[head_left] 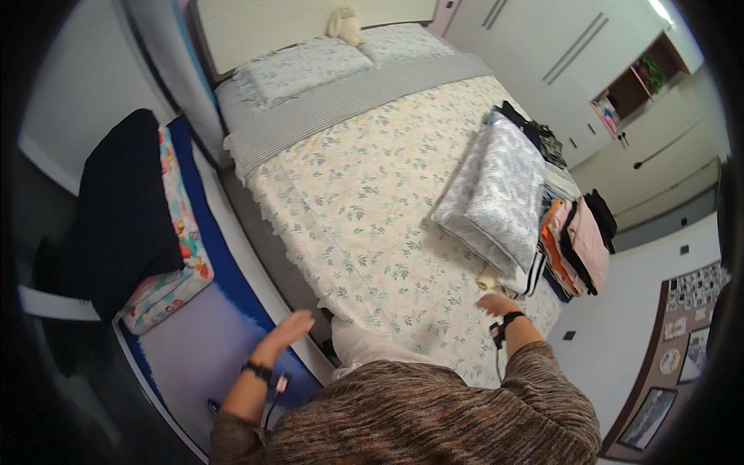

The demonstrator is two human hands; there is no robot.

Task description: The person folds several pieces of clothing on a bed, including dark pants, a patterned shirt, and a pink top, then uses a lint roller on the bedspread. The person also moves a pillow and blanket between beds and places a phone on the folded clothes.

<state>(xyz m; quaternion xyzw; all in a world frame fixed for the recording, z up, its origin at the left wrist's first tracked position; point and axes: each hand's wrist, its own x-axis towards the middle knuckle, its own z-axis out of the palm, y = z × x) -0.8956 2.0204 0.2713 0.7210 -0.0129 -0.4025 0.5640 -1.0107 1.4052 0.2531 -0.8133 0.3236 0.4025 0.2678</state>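
Note:
My left hand [293,327] hangs beside the bed's near left edge, with its fingers loosely stretched out and nothing in it. Over the near right part of the bed is my right hand [497,304], also with fingers extended and no object visible in it. Just beyond that hand lie a small rolled cream cloth [487,279] and a black-and-white striped garment [525,277]; whether the fingers touch them I cannot tell. Two grey-white patterned pillows [504,190] are stacked behind these. Folded clothes [577,244] in pink, orange and black stand in piles to their right.
The bed [356,201] has a floral cover and a grey striped band [333,116]. Pillows [310,68] and a plush toy [346,25] sit at its head. On the left, a dark cloth [124,209] and folded floral bedding [182,287] rest on a low blue-edged surface. White wardrobes [535,46] stand far right.

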